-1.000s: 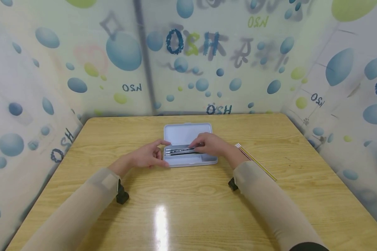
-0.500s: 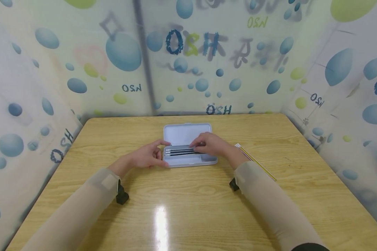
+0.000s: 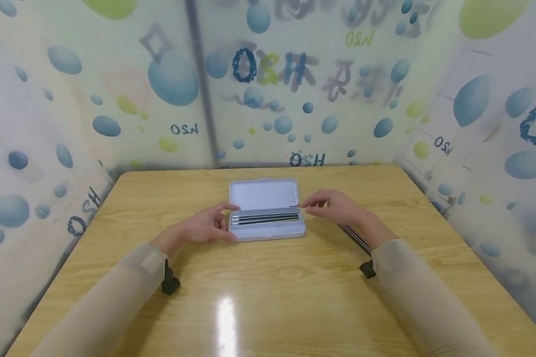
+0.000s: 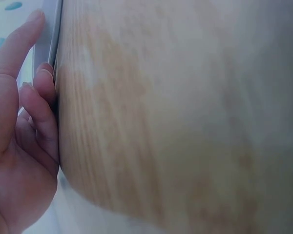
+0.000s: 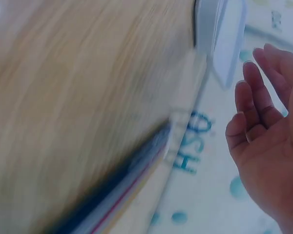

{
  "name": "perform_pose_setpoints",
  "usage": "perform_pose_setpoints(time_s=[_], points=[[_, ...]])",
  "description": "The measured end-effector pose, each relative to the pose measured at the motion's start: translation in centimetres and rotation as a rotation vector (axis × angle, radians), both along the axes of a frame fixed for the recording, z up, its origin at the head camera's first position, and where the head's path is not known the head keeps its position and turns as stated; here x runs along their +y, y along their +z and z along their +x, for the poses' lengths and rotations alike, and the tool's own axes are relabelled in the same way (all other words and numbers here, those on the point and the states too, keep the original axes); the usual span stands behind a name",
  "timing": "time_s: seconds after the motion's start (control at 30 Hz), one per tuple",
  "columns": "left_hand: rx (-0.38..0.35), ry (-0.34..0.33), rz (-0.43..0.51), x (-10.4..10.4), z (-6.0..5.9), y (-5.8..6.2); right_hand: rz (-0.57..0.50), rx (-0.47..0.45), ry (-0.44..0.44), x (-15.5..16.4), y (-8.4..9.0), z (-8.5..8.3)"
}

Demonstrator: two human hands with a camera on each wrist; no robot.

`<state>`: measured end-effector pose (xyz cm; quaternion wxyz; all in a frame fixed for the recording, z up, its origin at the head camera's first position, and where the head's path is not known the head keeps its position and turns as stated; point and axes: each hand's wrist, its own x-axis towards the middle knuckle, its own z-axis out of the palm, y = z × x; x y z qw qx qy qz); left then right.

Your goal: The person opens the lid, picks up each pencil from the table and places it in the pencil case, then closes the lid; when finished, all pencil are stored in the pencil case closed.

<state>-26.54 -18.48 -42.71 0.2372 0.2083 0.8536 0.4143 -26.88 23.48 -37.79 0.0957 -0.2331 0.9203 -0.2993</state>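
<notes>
A pale pencil case (image 3: 256, 232) lies with its lid (image 3: 263, 194) raised at the back. Several dark pencils (image 3: 268, 217) lie lengthwise in its rear compartment, white ends to the left. My left hand (image 3: 205, 225) holds the case's left end, index finger at the back corner and thumb at the front. In the left wrist view, that thumb lies along the case wall (image 4: 49, 34) and other fingers are curled. Just right of the case, my right hand (image 3: 335, 206) hovers with loosely bent fingers and nothing in them. More pencils (image 3: 357, 239) lie under the right wrist, partly hidden.
The wooden table (image 3: 268, 287) reaches back to a printed curtain wall (image 3: 232, 119) with blue and green ovals. Similar walls stand at both sides. A small black device (image 3: 169, 283) is strapped at the left wrist, another black device (image 3: 368, 269) at the right.
My right hand has let go of the pencils in the case and moved right, out of it. The pencils there now lie fully in view. The left hand stays at the case's left end.
</notes>
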Motion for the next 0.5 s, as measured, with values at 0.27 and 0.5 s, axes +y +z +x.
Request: perform_pose_setpoints(time_s=[0.27,0.5], points=[[0.01,-0.002,-0.005,-0.1,0.0,-0.2,-0.006,-0.027,-0.08,6.4,-0.8,0.7],[0.019,-0.007,-0.007,0.1,0.0,-0.2,0.019,-0.116,-0.108,11.0,-1.4,1.6]])
